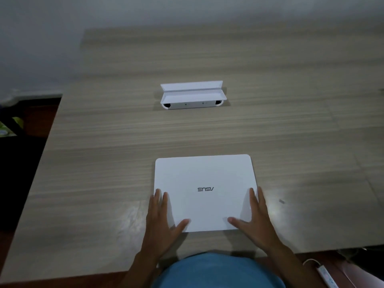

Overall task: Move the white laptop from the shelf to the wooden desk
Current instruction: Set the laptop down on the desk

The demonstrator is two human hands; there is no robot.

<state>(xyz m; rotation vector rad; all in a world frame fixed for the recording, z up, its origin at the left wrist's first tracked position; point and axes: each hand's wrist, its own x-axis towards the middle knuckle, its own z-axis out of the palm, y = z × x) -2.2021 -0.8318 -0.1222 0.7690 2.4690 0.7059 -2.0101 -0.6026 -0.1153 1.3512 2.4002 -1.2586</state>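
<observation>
The white laptop lies shut and flat on the wooden desk, close to the near edge, with its logo upside down to me. My left hand is against the laptop's left side, fingers along the edge and thumb on the lid near the front corner. My right hand mirrors it on the right side, thumb on the lid. Both hands touch the laptop. No shelf is in view.
A white folded stand or holder sits further back on the desk, in line with the laptop. The desk's left edge drops to a dark floor. A white power strip lies on the floor at the lower right. A pale wall stands behind.
</observation>
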